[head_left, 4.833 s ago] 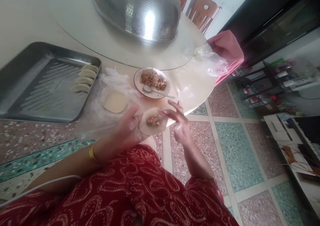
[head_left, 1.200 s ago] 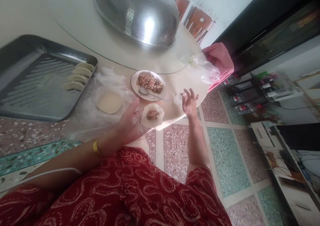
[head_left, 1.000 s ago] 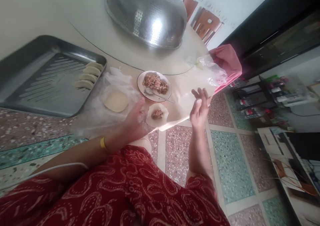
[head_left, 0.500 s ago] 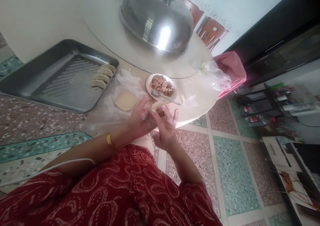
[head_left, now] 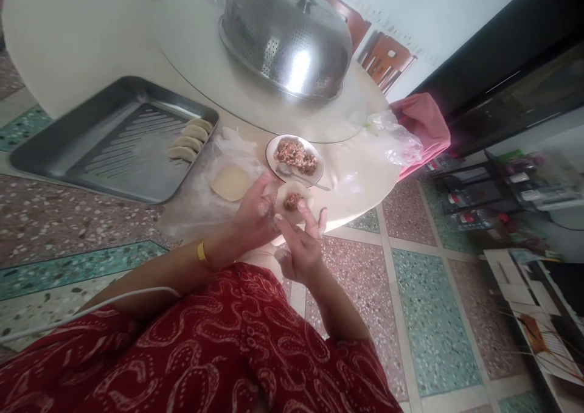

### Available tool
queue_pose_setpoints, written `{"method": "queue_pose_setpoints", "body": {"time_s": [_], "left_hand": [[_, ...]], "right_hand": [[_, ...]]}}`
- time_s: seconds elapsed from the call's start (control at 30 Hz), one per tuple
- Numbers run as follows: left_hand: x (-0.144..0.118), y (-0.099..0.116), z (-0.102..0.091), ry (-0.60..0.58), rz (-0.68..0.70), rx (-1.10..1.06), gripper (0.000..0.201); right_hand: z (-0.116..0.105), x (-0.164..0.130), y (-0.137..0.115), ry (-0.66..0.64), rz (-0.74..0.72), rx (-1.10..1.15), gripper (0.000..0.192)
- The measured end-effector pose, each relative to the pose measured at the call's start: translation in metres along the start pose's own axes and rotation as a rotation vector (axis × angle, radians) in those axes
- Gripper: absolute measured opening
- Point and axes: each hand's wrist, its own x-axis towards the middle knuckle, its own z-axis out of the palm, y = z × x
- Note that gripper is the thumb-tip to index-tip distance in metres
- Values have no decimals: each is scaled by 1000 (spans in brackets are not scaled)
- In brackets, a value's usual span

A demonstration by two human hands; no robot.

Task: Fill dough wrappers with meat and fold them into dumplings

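A round, pale dumpling wrapper (head_left: pixel 288 189) lies fairly flat between my hands, with a lump of meat filling (head_left: pixel 292 202) in its middle. My left hand (head_left: pixel 256 218) supports the wrapper from its left side and beneath, its lower fingers hidden. My right hand (head_left: pixel 301 246) is at the near right edge, fingers apart, with one fingertip at the filling. Just beyond, an oval plate (head_left: pixel 272 145) holds more filling and a spoon (head_left: pixel 285 170). Another wrapper (head_left: pixel 230 182) rests on a plastic sheet (head_left: pixel 191 203) left of my hands.
On the left stands a metal tray (head_left: pixel 91 176) with several folded dumplings (head_left: pixel 189 139) along its right side. A large perforated metal dome (head_left: pixel 287 42) sits on the glass turntable (head_left: pixel 191 66). A clear plastic bag (head_left: pixel 395 136) and pink cloth (head_left: pixel 424 124) are at the right edge.
The wrapper, earlier curled up around the filling between my hands, now lies more open and flat. My right fingers have drawn slightly back towards me, uncovering the filling.
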Motion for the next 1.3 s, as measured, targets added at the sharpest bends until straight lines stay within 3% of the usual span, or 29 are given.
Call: {"method": "queue_pose_setpoints", "body": {"time_s": [0.23,0.4,0.53,0.67,0.8,0.9,1.0,1.07,1.13,1.3], "left_hand": [[-2,3,7,17,41,-19,57],[-2,8,3,18,61,-53,68],[-1,10,1,-1,147,-54,66],[0,8,1,-20,112,14,77],[-1,8,-2,11,139,14,71],[-4,11,-3,17,143,-3,69],[-8,12,-1,-13,70,-15,72],[-12,10,3,-36,-1,-15,73],[-15,6,6,-42,-60,-12,73],[-22,-3,13,-33,-112,27,70]], "right_hand": [[2,-7,1,18,-9,88,51],[0,-17,0,78,89,180,50],[-1,-25,-5,201,398,657,40],[3,-22,-11,147,711,1213,40],[8,-25,-12,129,839,1396,43],[7,-36,-4,152,839,1270,36],[4,-45,10,252,658,816,32],[2,-45,22,329,464,443,48],[1,-40,32,324,304,160,66],[1,-27,48,235,145,-53,83]]}}
